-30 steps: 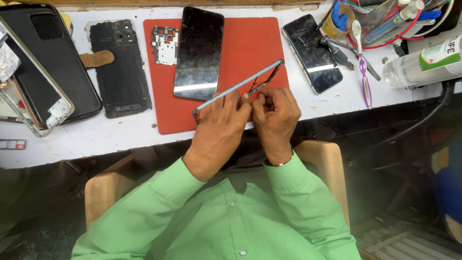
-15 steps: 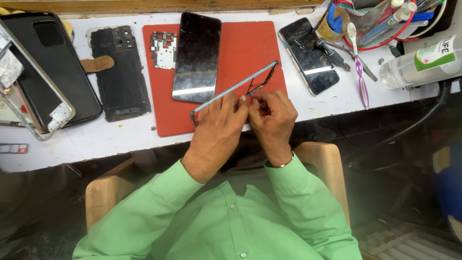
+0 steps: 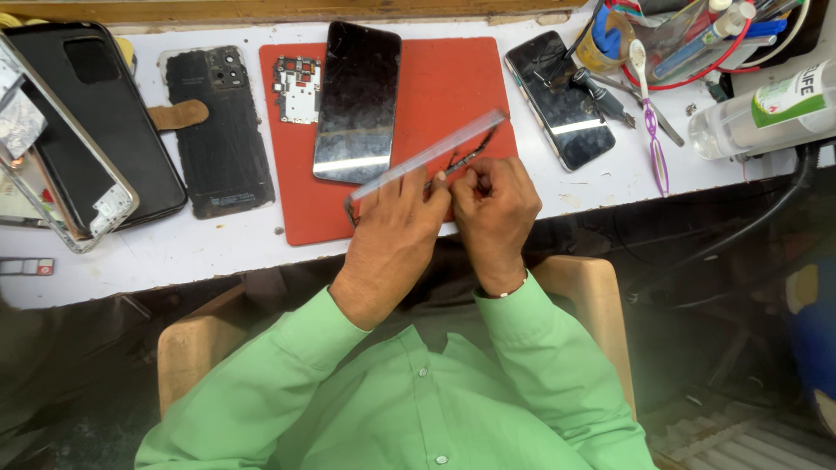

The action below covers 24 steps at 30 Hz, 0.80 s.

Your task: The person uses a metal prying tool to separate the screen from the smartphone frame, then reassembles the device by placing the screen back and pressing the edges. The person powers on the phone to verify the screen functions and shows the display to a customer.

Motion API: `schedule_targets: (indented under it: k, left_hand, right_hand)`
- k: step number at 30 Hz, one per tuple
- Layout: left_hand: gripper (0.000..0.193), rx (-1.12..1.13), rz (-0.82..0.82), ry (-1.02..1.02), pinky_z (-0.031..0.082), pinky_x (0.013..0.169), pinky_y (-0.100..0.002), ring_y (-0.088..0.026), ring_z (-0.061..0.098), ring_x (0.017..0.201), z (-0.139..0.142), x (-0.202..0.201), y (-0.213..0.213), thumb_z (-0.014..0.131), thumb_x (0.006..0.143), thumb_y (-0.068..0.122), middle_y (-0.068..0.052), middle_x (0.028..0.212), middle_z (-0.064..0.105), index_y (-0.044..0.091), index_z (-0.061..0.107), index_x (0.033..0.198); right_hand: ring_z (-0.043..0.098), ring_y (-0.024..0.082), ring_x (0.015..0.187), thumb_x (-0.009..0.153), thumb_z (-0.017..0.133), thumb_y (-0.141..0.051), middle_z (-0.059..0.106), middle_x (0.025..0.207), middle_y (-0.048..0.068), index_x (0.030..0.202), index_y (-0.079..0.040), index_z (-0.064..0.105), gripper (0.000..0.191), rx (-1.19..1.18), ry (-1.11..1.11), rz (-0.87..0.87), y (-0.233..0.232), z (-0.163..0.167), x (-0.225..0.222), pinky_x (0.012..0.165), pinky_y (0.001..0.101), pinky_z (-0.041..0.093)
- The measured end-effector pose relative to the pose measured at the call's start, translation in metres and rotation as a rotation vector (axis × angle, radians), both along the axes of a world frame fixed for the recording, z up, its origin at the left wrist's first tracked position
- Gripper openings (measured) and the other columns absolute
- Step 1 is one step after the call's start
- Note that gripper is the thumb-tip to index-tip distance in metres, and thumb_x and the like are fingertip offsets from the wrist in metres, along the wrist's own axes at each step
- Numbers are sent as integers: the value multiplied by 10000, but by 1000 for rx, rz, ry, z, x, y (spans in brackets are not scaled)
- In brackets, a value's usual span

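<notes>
A thin silver phone frame [image 3: 427, 158] is gripped edge-on by the left hand [image 3: 396, 228] and by the fingertips of the right hand [image 3: 493, 202], over the near edge of the red rectangular rubber mat [image 3: 435, 78]. One dark phone screen [image 3: 357, 100] and one small circuit board [image 3: 297, 89] are seen farther back on the mat. Bare white benchtop [image 3: 209, 244] is left beside the mat.

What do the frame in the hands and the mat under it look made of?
Frame: probably metal or metallised plastic, with a pale silvery sheen along its thin edge. Mat: likely rubber or silicone, matte red, flat, with no glare. Left hand and right hand both grip the frame.
</notes>
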<state>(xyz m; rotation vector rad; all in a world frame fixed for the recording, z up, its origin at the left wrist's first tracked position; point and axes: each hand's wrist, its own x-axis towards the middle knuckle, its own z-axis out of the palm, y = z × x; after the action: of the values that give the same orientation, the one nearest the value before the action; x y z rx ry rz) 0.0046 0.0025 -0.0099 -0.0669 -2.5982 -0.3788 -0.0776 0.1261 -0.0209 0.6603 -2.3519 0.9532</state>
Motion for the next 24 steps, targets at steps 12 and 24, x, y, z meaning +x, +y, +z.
schedule_targets:
  k: [12,24]
  left_hand:
    - [420,-78,8,-21,452,726,-378,-268,564,949,2,-1,3,606,880,75,-123,1130,566,27,624,1297]
    - [467,-142,67,-41,460,688,-374,-262,525,890,5,2,29,619,832,12,-93,1029,531,72,654,1294]
  right_hand:
    - [629,213,668,844,737,24,635,841,95,916,-12,690,93,-74,0,10,5,1,-4,604,324,512]
    - [567,71,678,979,705,-40,668,848,33,1074,31,697,118,-871,-769,292,76,14,-17,593,208,443]
